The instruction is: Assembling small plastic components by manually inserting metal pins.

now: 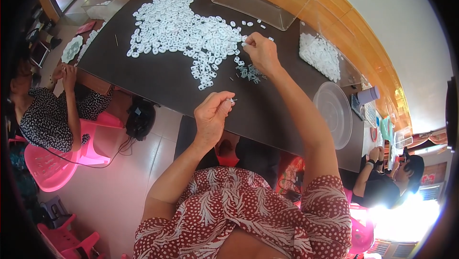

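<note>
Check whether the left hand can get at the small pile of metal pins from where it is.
Probably yes: the left hand hovers near the pins, with only bare dark table between them.

Spread heap of small white plastic rings on dark table

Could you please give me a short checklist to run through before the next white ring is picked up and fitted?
1. Left hand has a small piece pinched at its fingertips: ok.
2. Right hand reaches the edge of the white ring pile: ok.
3. Whether the right hand already grips a ring: cannot tell.
4. Small grey-green pins lie on the dark table near the right hand: ok.
5. Clear round lid sits apart from both hands: ok.
</note>
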The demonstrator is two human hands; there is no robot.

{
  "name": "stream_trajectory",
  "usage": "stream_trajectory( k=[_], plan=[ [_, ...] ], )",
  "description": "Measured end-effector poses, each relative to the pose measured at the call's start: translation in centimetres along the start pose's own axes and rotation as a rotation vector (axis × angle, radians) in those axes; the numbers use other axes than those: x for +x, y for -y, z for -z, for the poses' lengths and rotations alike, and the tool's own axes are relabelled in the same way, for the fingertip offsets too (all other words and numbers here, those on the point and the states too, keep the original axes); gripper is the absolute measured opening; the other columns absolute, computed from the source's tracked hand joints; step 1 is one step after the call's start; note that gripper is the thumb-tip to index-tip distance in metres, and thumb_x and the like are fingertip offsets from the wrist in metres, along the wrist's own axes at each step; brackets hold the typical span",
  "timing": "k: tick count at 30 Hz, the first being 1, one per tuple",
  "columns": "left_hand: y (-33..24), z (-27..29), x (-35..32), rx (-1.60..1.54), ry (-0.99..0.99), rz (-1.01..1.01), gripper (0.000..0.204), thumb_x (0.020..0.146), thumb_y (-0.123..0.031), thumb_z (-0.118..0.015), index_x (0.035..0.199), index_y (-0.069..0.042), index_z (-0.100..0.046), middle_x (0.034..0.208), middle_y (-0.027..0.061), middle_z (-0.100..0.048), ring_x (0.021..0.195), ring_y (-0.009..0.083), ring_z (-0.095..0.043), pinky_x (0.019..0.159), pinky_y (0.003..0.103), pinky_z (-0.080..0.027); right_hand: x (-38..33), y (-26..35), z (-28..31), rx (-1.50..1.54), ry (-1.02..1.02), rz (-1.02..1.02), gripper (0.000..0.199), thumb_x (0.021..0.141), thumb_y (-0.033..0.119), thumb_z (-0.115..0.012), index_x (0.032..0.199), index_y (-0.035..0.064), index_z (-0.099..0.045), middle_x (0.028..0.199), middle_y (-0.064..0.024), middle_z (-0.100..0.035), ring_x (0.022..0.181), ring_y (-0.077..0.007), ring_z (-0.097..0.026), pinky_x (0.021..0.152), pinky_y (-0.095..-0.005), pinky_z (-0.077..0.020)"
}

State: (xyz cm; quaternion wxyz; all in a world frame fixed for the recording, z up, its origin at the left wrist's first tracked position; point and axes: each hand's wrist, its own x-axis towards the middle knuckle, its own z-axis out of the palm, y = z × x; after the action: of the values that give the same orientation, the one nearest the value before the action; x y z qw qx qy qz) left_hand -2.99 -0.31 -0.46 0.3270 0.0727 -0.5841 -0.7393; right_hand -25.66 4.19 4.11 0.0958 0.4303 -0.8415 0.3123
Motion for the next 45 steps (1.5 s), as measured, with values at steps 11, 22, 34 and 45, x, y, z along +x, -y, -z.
stream_trajectory(
  k=[11,22,34,45],
  plan=[
    [-1.7,0.1,0.2,-0.232,-0.124,0.176,0.017,0.087,-0.001,-0.057,0.101,0.006,-0.061,0.083,0.0097,-0.064,0.065,0.0103,-0.054,0.059,0.021,-0.045,-8.5,6.1,4.6,0.642,0.256,-0.15,0.014,0.077,0.007,-0.065,0.089,-0.0014,-0.063,0.073,-0.0025,-0.062,0.068,-0.0075,-0.054,0.065,-0.0233,-0.0458],
    [-3.7,-1.1,-1.4,-0.261,-0.023,0.229,0.016,0.087,-0.002,-0.056,0.1,0.005,-0.061,0.083,0.0092,-0.064,0.066,0.0092,-0.056,0.057,0.02,-0.045,-11.9,8.0,5.1,0.915,0.255,-0.255,0.011,0.078,0.0,-0.063,0.088,-0.0028,-0.063,0.078,-0.0047,-0.064,0.073,-0.0072,-0.059,0.065,-0.0217,-0.0473],
    [-4.0,-0.9,-2.7,-0.192,-0.06,0.173,0.017,0.087,-0.002,-0.058,0.102,0.004,-0.061,0.083,0.0082,-0.064,0.066,0.0077,-0.056,0.055,0.018,-0.043,-13.5,8.1,5.1,1.078,0.278,-0.388,0.015,0.083,0.005,-0.062,0.096,-0.0017,-0.063,0.081,-0.004,-0.064,0.07,-0.0068,-0.056,0.061,-0.0197,-0.0434],
    [-3.9,-1.0,-3.1,-0.1,-0.131,0.173,0.017,0.086,-0.001,-0.058,0.103,0.002,-0.061,0.082,0.0044,-0.062,0.067,0.0052,-0.052,0.055,0.017,-0.041,-13.5,8.3,4.4,1.077,0.253,-0.396,0.014,0.082,0.005,-0.064,0.094,-0.0013,-0.065,0.081,-0.0029,-0.064,0.07,-0.0061,-0.055,0.059,-0.0191,-0.0417]
  ],
)
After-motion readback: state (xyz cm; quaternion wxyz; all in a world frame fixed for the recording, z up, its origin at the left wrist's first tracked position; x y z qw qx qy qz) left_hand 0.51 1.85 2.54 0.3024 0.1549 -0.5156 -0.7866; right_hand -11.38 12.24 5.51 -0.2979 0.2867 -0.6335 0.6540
